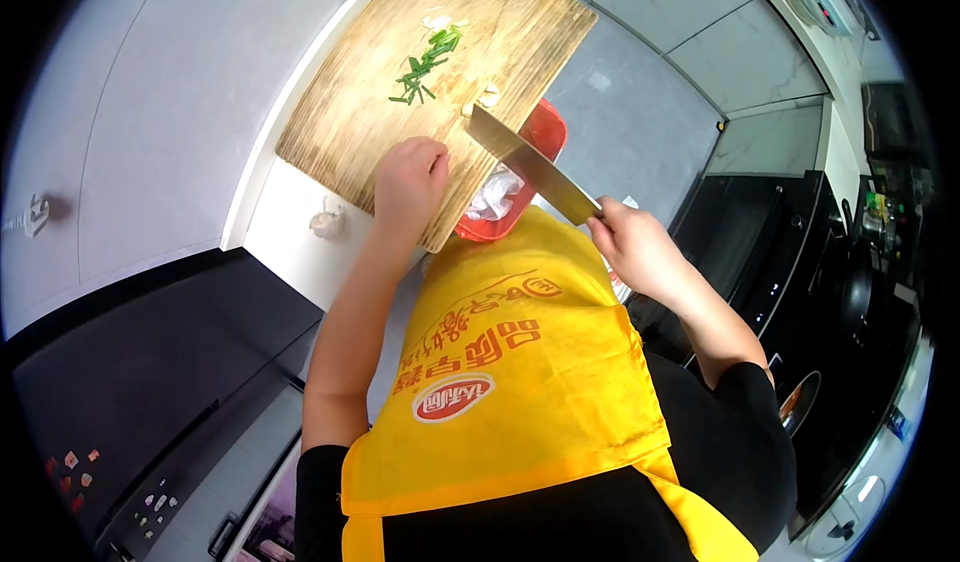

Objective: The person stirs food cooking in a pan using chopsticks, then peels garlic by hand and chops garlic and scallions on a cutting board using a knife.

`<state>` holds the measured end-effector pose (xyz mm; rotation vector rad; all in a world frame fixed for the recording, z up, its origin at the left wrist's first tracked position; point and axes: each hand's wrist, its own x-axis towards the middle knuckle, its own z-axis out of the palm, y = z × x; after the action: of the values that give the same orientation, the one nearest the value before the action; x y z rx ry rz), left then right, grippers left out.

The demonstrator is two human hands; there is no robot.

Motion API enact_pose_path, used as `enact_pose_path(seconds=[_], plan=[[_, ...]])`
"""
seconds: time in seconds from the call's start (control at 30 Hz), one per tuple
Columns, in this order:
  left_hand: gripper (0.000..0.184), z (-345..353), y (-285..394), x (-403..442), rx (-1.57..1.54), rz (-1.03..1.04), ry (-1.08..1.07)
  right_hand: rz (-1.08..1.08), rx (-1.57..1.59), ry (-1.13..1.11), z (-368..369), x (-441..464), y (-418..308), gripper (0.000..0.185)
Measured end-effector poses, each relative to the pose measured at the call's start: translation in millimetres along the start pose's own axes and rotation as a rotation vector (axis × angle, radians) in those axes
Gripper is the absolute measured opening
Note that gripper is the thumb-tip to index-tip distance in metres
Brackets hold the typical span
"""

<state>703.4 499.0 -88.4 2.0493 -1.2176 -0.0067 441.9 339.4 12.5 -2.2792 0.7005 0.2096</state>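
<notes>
My right hand (638, 249) is wrapped round the handle of a cleaver (535, 170). The blade reaches up and left over the edge of a wooden cutting board (350, 92), its tip beside pale garlic pieces (489, 96). My left hand (410, 184) rests on the near part of the board with its fingers curled in; whatever they may hold is hidden. Cut green scallion pieces (424, 68) lie farther up the board, with small whitish slices (437, 22) above them. A garlic bulb (326, 224) sits on the white counter, left of my left hand.
Below the board's right edge stands a red bin (547, 130) with a crumpled white plastic bag (494, 197) inside. A yellow apron (520, 362) covers my front. At the right are a black stove (740, 227) and a pan (800, 402). A dark cabinet (170, 362) is at the left.
</notes>
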Motion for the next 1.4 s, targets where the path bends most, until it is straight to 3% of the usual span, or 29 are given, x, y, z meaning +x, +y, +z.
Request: enact_pose_path(seconds=[0.23,0.27,0.6,0.67,0.77,0.83,0.87,1.0,1.07,1.1,1.13,1.3,1.4], plan=[[0.010,-3.7,-3.1,1.9,-0.019,-0.037,-0.069,0.055,0.077,0.034,-20.4,-23.7,16.0,0.022],[0.010,-3.8,-4.0,1.6,-0.019,-0.037,-0.069,0.162,0.126,-0.028,-27.1,-25.6,10.3,0.024],[0.021,-1.4,-0.1,7.3,-0.058,-0.117,-0.150,0.165,0.168,0.002,-22.9,-36.0,35.2,0.025],[0.021,6.7,0.7,12.8,-0.098,-0.158,-0.166,0.327,0.374,-0.033,-26.0,-32.2,21.5,0.026],[0.022,20.5,3.9,29.9,-0.106,-0.107,-0.174,0.297,0.282,-0.060,-25.1,-26.6,23.3,0.027],[0.026,17.9,3.8,37.2,-0.489,-0.404,-0.193,0.240,0.275,-0.048,-22.8,-25.3,19.9,0.026],[0.025,0.6,6.5,38.1,-0.527,-0.435,-0.145,0.191,0.269,-0.034,-21.9,-24.5,18.9,0.026],[0.026,-53.4,-32.9,2.4,-0.583,-0.576,0.001,0.066,0.243,-0.092,-7.4,-7.7,12.0,0.025],[0.027,-75.0,-37.8,-18.3,-0.294,-0.611,-0.151,0.113,0.252,-0.158,-6.7,8.6,-3.4,0.026],[0.027,-77.8,-31.5,-29.1,-0.290,-0.613,-0.145,0.163,0.257,-0.210,-8.5,16.5,-8.4,0.027],[0.028,-76.3,-23.4,-41.2,-0.267,-0.558,-0.152,-0.003,0.203,-0.106,0.8,24.4,1.8,0.029],[0.033,-49.5,-9.4,-56.3,-0.054,-0.311,-0.053,0.023,0.195,-0.119,-4.9,51.3,-8.4,0.028],[0.035,-41.2,-12.1,-58.9,0.001,-0.171,0.020,-0.242,0.219,-0.144,-7.4,42.9,-16.5,0.045]])
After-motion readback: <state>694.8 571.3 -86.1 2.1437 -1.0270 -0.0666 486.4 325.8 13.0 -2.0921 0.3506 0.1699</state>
